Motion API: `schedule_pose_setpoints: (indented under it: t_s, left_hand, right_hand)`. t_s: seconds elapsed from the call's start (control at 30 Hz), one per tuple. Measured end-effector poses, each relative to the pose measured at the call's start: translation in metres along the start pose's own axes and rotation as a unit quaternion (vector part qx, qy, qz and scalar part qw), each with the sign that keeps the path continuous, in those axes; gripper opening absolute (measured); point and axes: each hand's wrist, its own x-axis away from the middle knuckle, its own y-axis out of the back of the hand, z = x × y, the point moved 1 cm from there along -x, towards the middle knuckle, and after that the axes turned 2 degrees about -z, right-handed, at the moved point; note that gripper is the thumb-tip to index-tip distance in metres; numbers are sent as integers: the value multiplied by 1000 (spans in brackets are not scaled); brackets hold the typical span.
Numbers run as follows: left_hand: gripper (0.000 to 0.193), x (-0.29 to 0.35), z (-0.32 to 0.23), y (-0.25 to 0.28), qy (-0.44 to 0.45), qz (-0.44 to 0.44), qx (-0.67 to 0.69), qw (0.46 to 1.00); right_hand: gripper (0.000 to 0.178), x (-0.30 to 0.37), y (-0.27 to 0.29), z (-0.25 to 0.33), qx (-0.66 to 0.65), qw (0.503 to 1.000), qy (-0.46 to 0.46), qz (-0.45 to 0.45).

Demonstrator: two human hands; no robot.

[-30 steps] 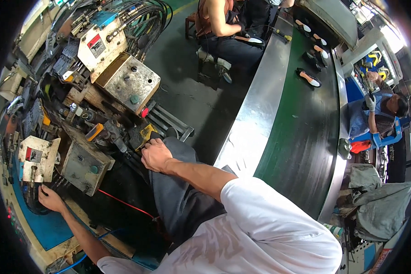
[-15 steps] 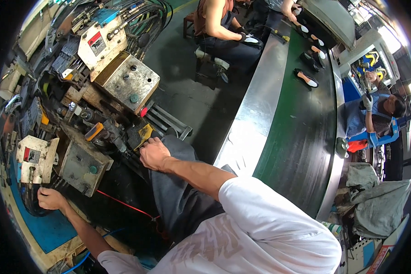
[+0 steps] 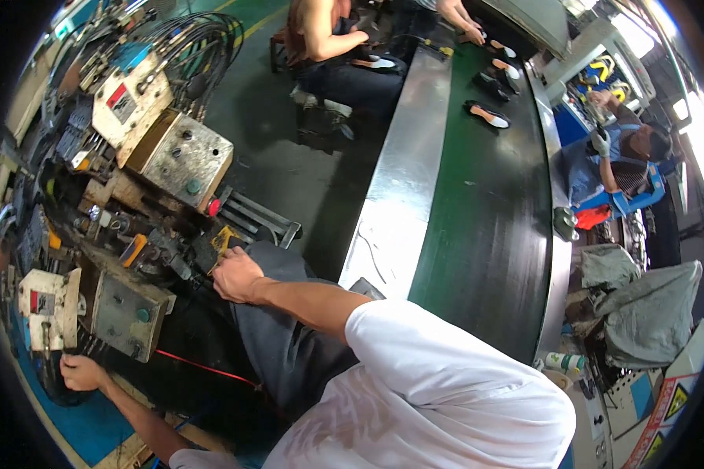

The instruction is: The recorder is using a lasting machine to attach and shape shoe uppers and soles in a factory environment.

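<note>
If jerked back, left hand (image 3: 82, 373): snag risk on black hose (image 3: 51, 382); curled, grip unclear.
Right hand (image 3: 238, 276): bent near yellow machine part (image 3: 224, 239), hold unclear; possible pinch if slipping.

We had the machine (image 3: 181, 166) on our left and the conveyor (image 3: 485, 234) on our right, shoes (image 3: 493, 119) on its far part; right of it were a co-worker (image 3: 627, 173) and, nearer, a cloth (image 3: 651, 316).

own hands (image 3: 238, 276): 2 | control boxes (image 3: 199, 162): 2 | green buttons (image 3: 193, 187): 2 | conveyor belt (image 3: 477, 227): 1 | co-workers (image 3: 317, 33): 3
</note>
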Motion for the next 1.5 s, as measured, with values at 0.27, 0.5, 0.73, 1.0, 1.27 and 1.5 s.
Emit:
schedule_pose_setpoints:
  t_s: [0.27,0.5,0.73,1.0,1.27,1.5]
  left_hand:
    - [35,10,-4,-9,-3,1,-27,1000]
    - [38,7,-9,-17,-11,30,26,999]
    - [46,-6,-100,43,-26,68,2,997]
    - [50,-37,-113,93,-32,12,34,999]
    - [55,-30,-119,95,-29,-24,75,997]
    - [61,-28,-117,96,-29,-50,106,993]
  right_hand:
    - [30,1,-1,-1,19,1000,-13,17]
    - [31,3,-8,-9,34,999,-16,-1]
    - [31,11,-13,-16,29,999,-30,-30]
    - [31,5,-9,-8,-1,997,-9,-81]
    - [31,10,-7,-9,-15,998,-18,-60]
    - [31,10,-10,-8,-16,997,-12,-73]
